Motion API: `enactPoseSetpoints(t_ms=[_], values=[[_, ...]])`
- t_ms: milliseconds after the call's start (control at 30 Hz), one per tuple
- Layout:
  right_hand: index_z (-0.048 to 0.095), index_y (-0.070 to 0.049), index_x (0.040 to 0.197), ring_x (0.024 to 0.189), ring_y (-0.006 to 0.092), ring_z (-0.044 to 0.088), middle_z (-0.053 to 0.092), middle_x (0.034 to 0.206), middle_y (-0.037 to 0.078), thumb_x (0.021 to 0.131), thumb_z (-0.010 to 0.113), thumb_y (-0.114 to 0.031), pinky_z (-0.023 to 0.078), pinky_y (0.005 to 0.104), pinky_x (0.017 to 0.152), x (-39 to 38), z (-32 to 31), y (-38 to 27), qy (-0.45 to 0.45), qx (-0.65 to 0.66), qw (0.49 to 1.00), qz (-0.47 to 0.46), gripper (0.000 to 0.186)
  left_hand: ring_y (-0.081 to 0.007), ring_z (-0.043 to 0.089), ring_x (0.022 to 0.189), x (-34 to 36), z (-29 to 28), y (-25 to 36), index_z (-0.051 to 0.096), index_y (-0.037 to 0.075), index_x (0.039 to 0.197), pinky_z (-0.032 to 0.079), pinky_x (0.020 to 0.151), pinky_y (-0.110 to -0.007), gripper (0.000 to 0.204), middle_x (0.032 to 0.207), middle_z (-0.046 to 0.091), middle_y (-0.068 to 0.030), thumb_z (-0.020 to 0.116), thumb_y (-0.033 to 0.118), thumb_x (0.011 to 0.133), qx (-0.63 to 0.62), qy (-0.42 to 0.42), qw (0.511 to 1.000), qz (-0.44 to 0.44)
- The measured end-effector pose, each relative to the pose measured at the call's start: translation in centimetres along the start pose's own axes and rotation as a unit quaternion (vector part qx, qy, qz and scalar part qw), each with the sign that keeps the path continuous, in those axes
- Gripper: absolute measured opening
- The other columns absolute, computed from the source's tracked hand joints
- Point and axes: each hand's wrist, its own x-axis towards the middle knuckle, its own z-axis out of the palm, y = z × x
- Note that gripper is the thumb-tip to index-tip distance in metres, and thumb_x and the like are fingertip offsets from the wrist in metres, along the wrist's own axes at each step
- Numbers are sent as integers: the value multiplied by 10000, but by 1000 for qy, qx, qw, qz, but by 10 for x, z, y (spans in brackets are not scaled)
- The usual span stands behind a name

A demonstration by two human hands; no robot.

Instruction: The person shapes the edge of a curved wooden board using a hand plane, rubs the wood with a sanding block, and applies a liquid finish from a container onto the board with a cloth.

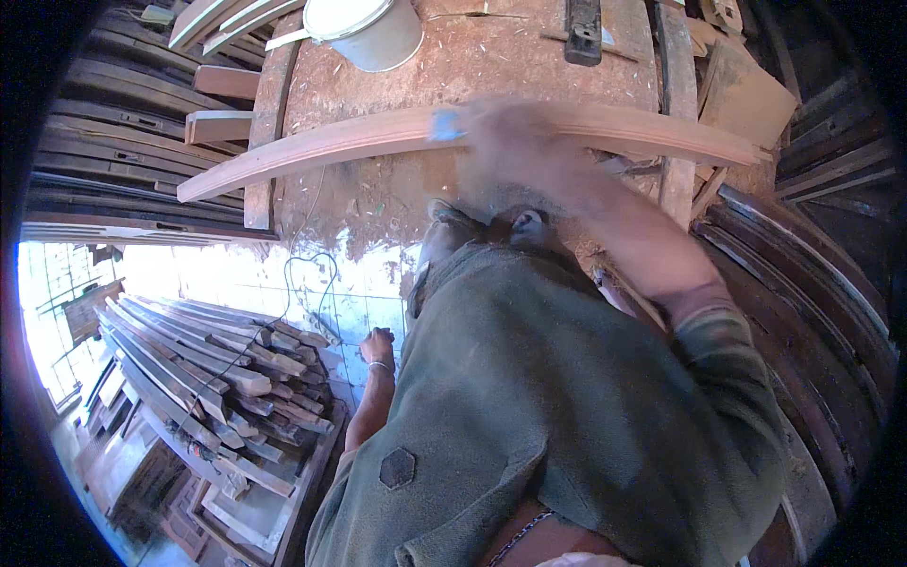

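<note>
A long, slightly curved wooden rail (340, 140) with moulded grooves lies across the workbench (472, 66). My right hand (515, 137), smeared by motion, is over the middle of the rail. At its fingertips a small blue piece (446, 125), perhaps folded sandpaper, presses against the wood; its kind is blurred. My left hand (378, 348) hangs low at my side, above the tiled floor, fingers curled in and a band on the wrist. Nothing shows in it.
A white bucket (378, 40) stands on the bench's far left; a dark hand plane (583, 33) lies at the far right. Stacked wooden pieces (217, 359) fill the lower left. Dark curved boards (803, 274) lean on the right. A thin cable (312, 260) trails down on the left.
</note>
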Motion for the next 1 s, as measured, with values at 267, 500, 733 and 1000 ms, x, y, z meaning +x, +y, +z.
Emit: enactPoseSetpoints(t_ms=[267, 500, 733, 1000], values=[[653, -85, 1088, 868, 324, 644, 629, 997, 183, 789, 617, -149, 518, 427, 784, -34, 30, -3, 176, 94, 978, 63, 308, -152, 601, 688, 24, -80, 56, 665, -6, 952, 447, 588, -270, 273, 788, 673, -73, 471, 177, 892, -559, 115, 812, -118], [674, -225, 1107, 940, 312, 628, 630, 1068, 139, 843, 638, -196, 495, 398, 817, -174, -61, 126, 211, -149, 894, 366, 267, -173, 631, 695, 24, -39, -15, 680, -11, 920, 482, 597, -285, 280, 816, 676, -112, 429, 105, 878, -378, 155, 913, 15], [658, -96, 1128, 1010, 330, 610, 624, 1117, 194, 849, 637, -241, 480, 419, 870, -227, -53, 185, 369, -25, 822, 434, 315, -186, 653, 693, 32, -29, -42, 669, -12, 885, 512, 580, -330, 212, 829, 682, -124, 497, 113, 883, -324, 84, 942, 1], [596, 35, 1138, 916, 273, 657, 670, 978, 189, 835, 664, -263, 497, 374, 816, -30, 42, 4, 155, 265, 931, 200, 430, -222, 653, 765, 63, -121, 53, 679, -28, 928, 490, 687, -308, 318, 803, 691, -155, 446, 180, 869, -363, 120, 924, -25]])
